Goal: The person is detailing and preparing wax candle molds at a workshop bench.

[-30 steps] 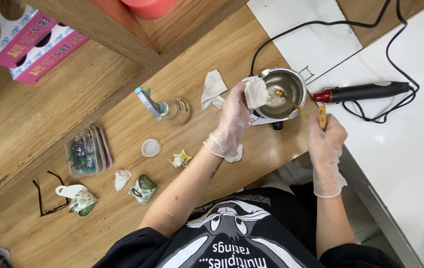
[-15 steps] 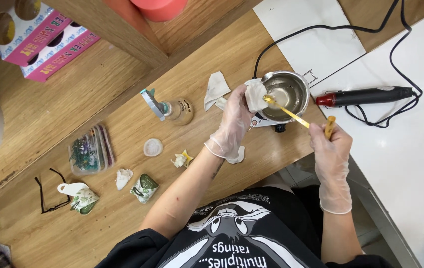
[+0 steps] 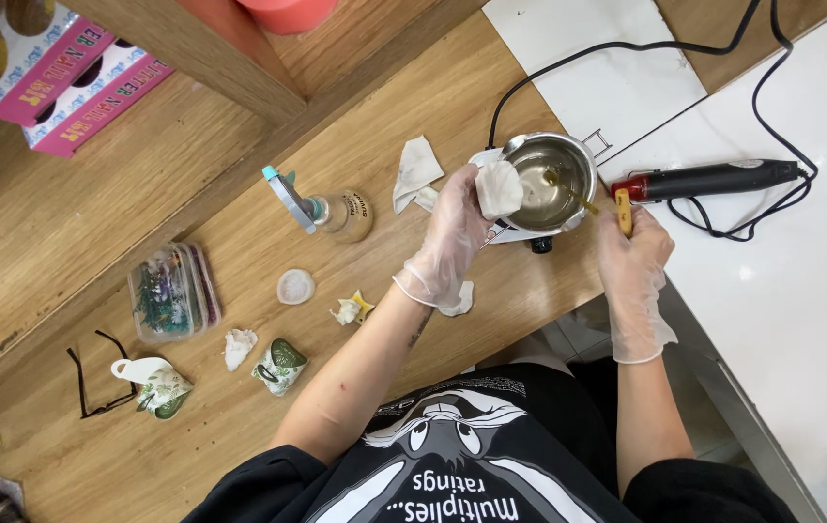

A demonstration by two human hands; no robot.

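**Stirring a small pot at the edge of a crowded bench**

The largest risk sits with the metal pot (image 3: 551,182) — it stands on a small heater base near the front edge of the wooden bench (image 3: 239,320), and its clear liquid could slop over or scald if the pot tips. The left hand (image 3: 452,242), gloved, is closed on a crumpled white tissue (image 3: 499,187) pressed to the pot's rim; a slip there would likely drop the tissue into the liquid. The right hand (image 3: 634,254), also gloved, is curled shut around the yellow handle of a thin stirring tool (image 3: 588,203) whose tip dips into the pot (a hard stir could splash the thin gloves). Black cords trail close by, and a snag could drag the pot.

The bench is warm wood, joined on the right by a white counter (image 3: 801,291) holding a black heat tool (image 3: 709,179). Smaller things are scattered to the left — a spray bottle (image 3: 326,208), a clear case (image 3: 169,295), glasses (image 3: 94,383), small patterned cups (image 3: 280,366).
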